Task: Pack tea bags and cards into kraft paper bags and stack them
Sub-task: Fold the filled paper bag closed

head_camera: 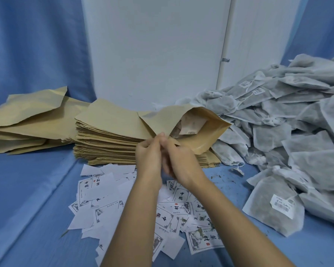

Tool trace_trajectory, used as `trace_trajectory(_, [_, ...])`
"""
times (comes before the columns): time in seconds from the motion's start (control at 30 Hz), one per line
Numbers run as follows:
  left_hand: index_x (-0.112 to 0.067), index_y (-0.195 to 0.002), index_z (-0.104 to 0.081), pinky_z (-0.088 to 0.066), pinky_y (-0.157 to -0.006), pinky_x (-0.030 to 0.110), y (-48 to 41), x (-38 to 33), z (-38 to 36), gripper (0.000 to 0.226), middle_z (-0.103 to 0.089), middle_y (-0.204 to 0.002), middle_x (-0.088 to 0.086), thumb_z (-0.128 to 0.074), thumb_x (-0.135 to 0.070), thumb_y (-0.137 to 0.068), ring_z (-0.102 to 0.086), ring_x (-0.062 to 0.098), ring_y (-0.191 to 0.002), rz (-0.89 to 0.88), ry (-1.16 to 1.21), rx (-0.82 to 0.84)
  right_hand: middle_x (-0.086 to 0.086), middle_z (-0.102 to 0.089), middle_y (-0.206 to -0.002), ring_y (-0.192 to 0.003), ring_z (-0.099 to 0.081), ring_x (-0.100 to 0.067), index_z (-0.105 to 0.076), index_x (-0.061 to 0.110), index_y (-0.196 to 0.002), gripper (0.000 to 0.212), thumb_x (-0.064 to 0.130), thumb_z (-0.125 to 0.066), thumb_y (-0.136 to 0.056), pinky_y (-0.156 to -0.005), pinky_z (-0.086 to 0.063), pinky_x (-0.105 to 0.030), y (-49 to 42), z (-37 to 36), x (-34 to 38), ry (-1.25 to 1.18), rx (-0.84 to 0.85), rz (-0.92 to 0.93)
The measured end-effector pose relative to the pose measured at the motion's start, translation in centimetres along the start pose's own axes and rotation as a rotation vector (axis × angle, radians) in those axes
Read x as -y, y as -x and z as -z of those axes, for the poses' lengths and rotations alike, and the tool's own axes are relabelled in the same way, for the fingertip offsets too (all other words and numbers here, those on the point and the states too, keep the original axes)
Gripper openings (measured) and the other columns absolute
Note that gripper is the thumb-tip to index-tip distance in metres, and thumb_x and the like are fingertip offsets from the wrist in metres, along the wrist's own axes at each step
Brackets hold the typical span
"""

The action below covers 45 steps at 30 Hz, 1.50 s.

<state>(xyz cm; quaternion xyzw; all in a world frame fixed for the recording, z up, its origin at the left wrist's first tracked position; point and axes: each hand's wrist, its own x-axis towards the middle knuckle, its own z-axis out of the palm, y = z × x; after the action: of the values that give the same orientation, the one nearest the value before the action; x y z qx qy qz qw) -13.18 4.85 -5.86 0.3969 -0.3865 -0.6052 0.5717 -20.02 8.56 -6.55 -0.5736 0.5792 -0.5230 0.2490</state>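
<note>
A: Head view: left hand (148,157) and right hand (181,162) pinch the open kraft paper bag (204,139) at its near mouth edge, over the centre stack (104,139).
B: Light, crease-prone paper, likely; hold the rim.

One head-worn camera looks forward and down, close above the hands (148,157) and blue cloth (37,189).

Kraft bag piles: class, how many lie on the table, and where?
2. A loose pile lies far left; a neat stack sits at centre, partly behind the held open bag. Others may be hidden behind the tea bags.
</note>
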Motion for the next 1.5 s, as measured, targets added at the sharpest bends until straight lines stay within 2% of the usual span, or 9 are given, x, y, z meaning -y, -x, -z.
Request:
trace_trajectory(0.03, [-0.011,-0.070,-0.055,-0.036,-0.037,0.018,0.0,0.1,0.2,0.023,-0.051,-0.044,0.003,-0.061,-0.024,-0.088,-0.046,0.016,-0.035,0.036,-0.072,0.044,-0.004,-0.045,-0.037,-0.037,-0.043,-0.012,-0.044,0.016,-0.034,0.072,0.063,-0.034,-0.088,-0.050,-0.036,-0.024,-0.1,-0.3,-0.2,-0.023,0.058,-0.091])
trace_trajectory(0.1, [-0.013,-0.055,-0.050,-0.034,-0.038,0.017,0.2,0.0,0.3,0.033,-0.045,-0.039,0.000,-0.057,-0.021,-0.087,-0.042,0.016,-0.036,0.078,-0.124,0.089,-0.001,-0.040,-0.039,-0.036,-0.037,-0.012,-0.043,0.017,-0.037,0.068,0.065,-0.039,-0.086,-0.047,-0.031,-0.026,-0.3,-0.8,-0.6,-0.207,-0.019,-0.183])
trace_trajectory(0.2, [-0.012,-0.058,-0.050,-0.037,-0.042,0.017,0.6,0.0,-0.2,0.027,-0.050,-0.044,-0.001,-0.055,-0.012,-0.084,-0.046,0.013,-0.042,0.060,-0.169,0.133,0.008,-0.034,-0.042,-0.036,-0.028,-0.007,-0.045,0.023,-0.037,0.054,0.041,-0.055,-0.087,-0.039,-0.025,-0.019,-0.4,-0.9,-0.7,-0.498,-0.236,-0.310])
trace_trajectory(0.33, [-0.008,-0.056,-0.050,-0.032,-0.036,0.013,1.0,0.1,-0.7,0.029,-0.051,-0.043,-0.001,-0.053,-0.007,-0.085,-0.044,0.008,-0.033,0.044,-0.211,0.230,0.003,-0.037,-0.044,-0.033,-0.024,-0.008,-0.045,0.017,-0.049,0.037,0.020,-0.050,-0.085,-0.035,-0.018,-0.018,-0.6,-0.1,-0.7,-0.766,-0.342,-0.407])
trace_trajectory(0.5, [-0.008,-0.054,-0.048,-0.031,-0.034,0.011,1.1,0.3,-1.2,0.033,-0.046,-0.040,-0.002,-0.051,-0.004,-0.086,-0.042,0.006,-0.031,0.034,-0.188,0.255,0.000,-0.037,-0.043,-0.031,-0.025,-0.008,-0.040,0.011,-0.059,0.026,0.012,-0.045,-0.084,-0.035,-0.019,-0.016,-0.8,0.5,-0.5,-0.715,-0.350,-0.359])
trace_trajectory(0.67, [-0.010,-0.052,-0.044,-0.029,-0.034,0.013,1.1,0.4,-1.3,0.034,-0.044,-0.038,-0.005,-0.051,-0.005,-0.085,-0.039,0.007,-0.032,0.026,-0.087,0.204,-0.001,-0.038,-0.046,-0.030,-0.022,-0.009,-0.036,0.013,-0.057,0.029,0.016,-0.045,-0.084,-0.034,-0.016,-0.016,-1.1,0.7,-0.5,-0.854,-0.307,-0.428])
trace_trajectory(0.8, [-0.016,-0.049,-0.038,-0.025,-0.041,0.021,1.1,0.7,-1.2,0.034,-0.039,-0.040,-0.007,-0.052,-0.010,-0.080,-0.031,0.008,-0.035,0.020,-0.108,0.150,0.003,-0.042,-0.037,-0.026,-0.032,-0.008,-0.040,0.010,-0.056,0.030,0.012,-0.043,-0.086,-0.032,-0.024,-0.013,-1.0,0.4,-0.1,-0.683,-0.327,-0.356])
trace_trajectory(0.97, [-0.014,-0.050,-0.044,-0.032,-0.036,0.014,0.7,0.0,-0.6,0.036,-0.042,-0.036,-0.007,-0.052,-0.006,-0.084,-0.037,0.007,-0.031,-0.030,-0.147,0.175,0.007,-0.040,-0.039,-0.030,-0.033,-0.008,-0.041,0.015,-0.057,0.033,0.021,-0.044,-0.089,-0.034,-0.024,-0.014,-0.9,0.4,-0.1,-0.576,-0.263,-0.354])
trace_trajectory(1.5, [-0.016,-0.056,-0.037,-0.024,-0.044,0.022,0.4,0.7,-0.8,0.033,-0.027,-0.041,-0.007,-0.052,-0.005,-0.083,-0.026,0.008,-0.039,-0.010,0.004,0.151,0.009,-0.034,-0.038,-0.030,-0.027,-0.006,-0.038,0.016,-0.061,0.028,0.019,-0.045,-0.088,-0.032,-0.023,-0.017,-1.2,0.7,-0.3,-0.690,-0.380,-0.360])
